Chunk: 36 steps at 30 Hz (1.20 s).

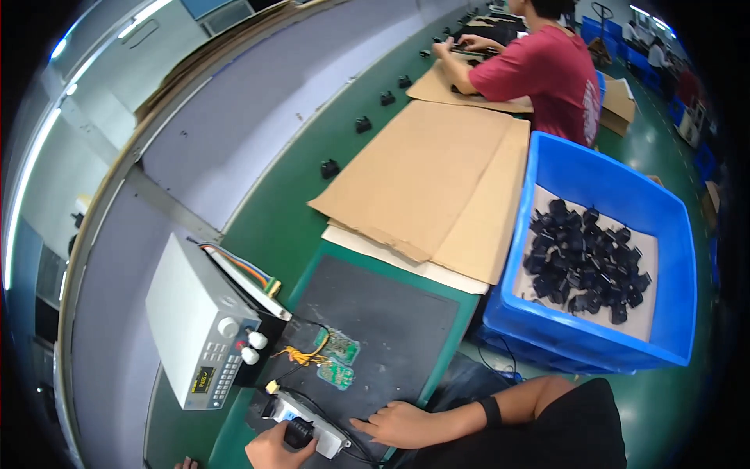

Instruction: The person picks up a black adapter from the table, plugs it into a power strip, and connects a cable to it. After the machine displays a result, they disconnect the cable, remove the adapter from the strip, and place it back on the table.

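At the lower edge of the frame, left of centre, the left hand [275,447] closes around a small black plug adapter [298,432], fingers wrapped over its body so that only the upper face of the adapter shows. The adapter sits on, or is pressed into, a white socket fixture [320,426] lying on the dark work mat [391,320]; whether it is fully seated cannot be told. The right hand [394,424] rests flat and open on the mat just right of the fixture, holding nothing, a black band on its wrist. The adapter looks like a rigid moulded-plastic block, light for its bulk and unlikely to deform, with smooth faces that could slip; the sensible hold appears to be across its two broad sides, clear of the prongs, which are hidden here. Its long axis cannot be read with certainty under the fingers; it seems to run with the fixture, slanting from lower right to upper left. Just above the fixture lie two green circuit boards [337,348] with yellow leads, and to the left stands a grey bench instrument [199,328] with white knobs. At right, a blue bin [547,164] holds many similar black adapters. Cardboard sheets [437,180] cover the green bench [273,227] beyond, where another person in a red shirt [547,74] works.
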Motion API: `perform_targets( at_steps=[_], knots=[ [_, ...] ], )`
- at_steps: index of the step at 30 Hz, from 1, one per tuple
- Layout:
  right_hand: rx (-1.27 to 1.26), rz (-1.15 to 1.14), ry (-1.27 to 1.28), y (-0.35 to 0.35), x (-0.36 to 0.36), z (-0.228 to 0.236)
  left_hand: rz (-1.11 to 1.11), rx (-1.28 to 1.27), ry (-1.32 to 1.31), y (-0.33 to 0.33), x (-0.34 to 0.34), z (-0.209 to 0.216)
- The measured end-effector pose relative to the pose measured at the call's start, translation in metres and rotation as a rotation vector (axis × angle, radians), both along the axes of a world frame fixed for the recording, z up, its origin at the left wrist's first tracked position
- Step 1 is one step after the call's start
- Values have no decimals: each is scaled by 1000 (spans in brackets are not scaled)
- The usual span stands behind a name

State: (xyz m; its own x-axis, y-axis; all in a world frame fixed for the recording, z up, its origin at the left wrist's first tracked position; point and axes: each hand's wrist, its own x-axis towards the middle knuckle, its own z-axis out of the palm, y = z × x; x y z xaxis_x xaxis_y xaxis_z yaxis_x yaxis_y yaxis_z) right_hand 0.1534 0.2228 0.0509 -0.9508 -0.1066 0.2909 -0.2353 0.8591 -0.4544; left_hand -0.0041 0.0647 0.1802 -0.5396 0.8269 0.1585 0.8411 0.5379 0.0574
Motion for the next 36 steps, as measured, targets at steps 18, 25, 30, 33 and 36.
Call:
perform_targets(
  at_steps=[18,25,30,33,36],
  knots=[
    [-731,724,-662,95,-57,79,756,219,-23,-147,-258,-95],
    [-978,-480,770,248,-212,100,341,123,224,-94,-136,-52],
    [3,-1074,129,317,-270,59,33,-81,224,-101,-83,-89],
    [84,-993,39,305,-286,64,13,-69,105,-110,-69,-94],
    [115,-1031,53,318,-296,56,6,-84,-11,-108,-61,-81]
  ],
)
